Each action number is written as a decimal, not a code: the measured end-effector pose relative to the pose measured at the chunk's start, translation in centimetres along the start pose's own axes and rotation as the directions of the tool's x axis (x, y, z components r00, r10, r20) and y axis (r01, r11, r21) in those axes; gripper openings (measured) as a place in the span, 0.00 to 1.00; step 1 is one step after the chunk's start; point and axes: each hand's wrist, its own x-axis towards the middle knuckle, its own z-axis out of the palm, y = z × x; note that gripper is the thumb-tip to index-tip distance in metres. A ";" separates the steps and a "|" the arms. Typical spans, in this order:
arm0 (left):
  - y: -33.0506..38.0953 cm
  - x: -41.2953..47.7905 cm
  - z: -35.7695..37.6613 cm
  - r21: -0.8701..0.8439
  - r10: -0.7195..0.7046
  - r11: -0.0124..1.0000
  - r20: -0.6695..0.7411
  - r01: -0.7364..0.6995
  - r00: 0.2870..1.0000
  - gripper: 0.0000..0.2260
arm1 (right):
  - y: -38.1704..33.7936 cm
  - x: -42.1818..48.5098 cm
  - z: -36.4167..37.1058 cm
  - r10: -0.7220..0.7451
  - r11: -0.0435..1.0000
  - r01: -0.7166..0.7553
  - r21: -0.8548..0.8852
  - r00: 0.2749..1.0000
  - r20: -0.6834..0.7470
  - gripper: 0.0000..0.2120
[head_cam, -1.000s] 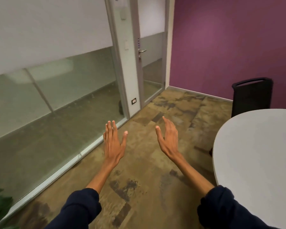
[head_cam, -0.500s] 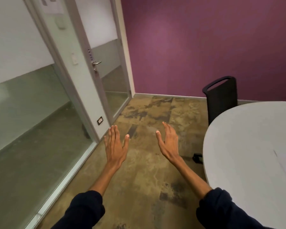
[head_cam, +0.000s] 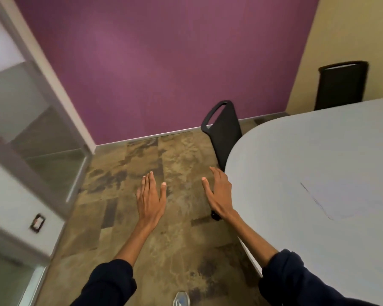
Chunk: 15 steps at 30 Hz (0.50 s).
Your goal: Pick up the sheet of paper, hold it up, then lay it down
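Both hands are held out in front of the body, palms down, fingers extended and loosely together, thumbs splayed inward; nothing is gripped in either. The left hand (head_cam: pixel 150 198) is seen above the patterned brown floor (head_cam: pixel 124 195). The right hand (head_cam: pixel 219 193) is seen at the rounded edge of the grey table (head_cam: pixel 296 151), the fingertips close to the rim; contact with the table cannot be determined. The two hands are held apart, side by side, at roughly the same level. Dark blue sleeves (head_cam: pixel 111 281) are pushed back to the forearms.

The sheet of paper (head_cam: pixel 349 197) is seen lying flat on the table top, to the right of the right hand and well apart from it; only its left edges are faintly visible against the pale surface, and the view is blurred.

A black chair (head_cam: pixel 224 133) is placed at the table's near curve, a second chair (head_cam: pixel 341 85) beyond the table at the cream wall
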 end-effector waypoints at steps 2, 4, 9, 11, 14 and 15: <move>0.6 4.1 2.2 -0.011 0.063 0.998 0.038 -0.062 0.997 0.28 | 1.4 2.4 0.4 0.075 0.997 -0.076 -0.007 0.995 -0.060 0.25; 1.5 7.3 3.8 -0.033 0.103 0.994 0.047 -0.102 0.994 0.27 | 2.3 4.0 0.3 0.128 0.991 -0.131 -0.020 0.987 -0.098 0.24; 6.1 14.7 8.6 -0.162 0.317 0.942 0.143 -0.294 0.938 0.20 | 5.7 7.6 -1.0 0.276 0.950 -0.305 -0.066 0.920 -0.278 0.23; 8.6 16.0 10.4 -0.248 0.358 0.918 0.177 -0.311 0.917 0.17 | 7.1 7.9 -2.1 0.331 0.924 -0.375 -0.074 0.880 -0.340 0.23; 12.6 17.1 13.2 -0.302 0.471 0.867 0.238 -0.396 0.850 0.12 | 9.4 8.2 -3.9 0.391 0.884 -0.462 -0.070 0.815 -0.428 0.21; 13.8 17.4 14.4 -0.319 0.501 0.852 0.266 -0.415 0.823 0.10 | 10.3 8.1 -4.5 0.414 0.868 -0.493 -0.063 0.788 -0.456 0.21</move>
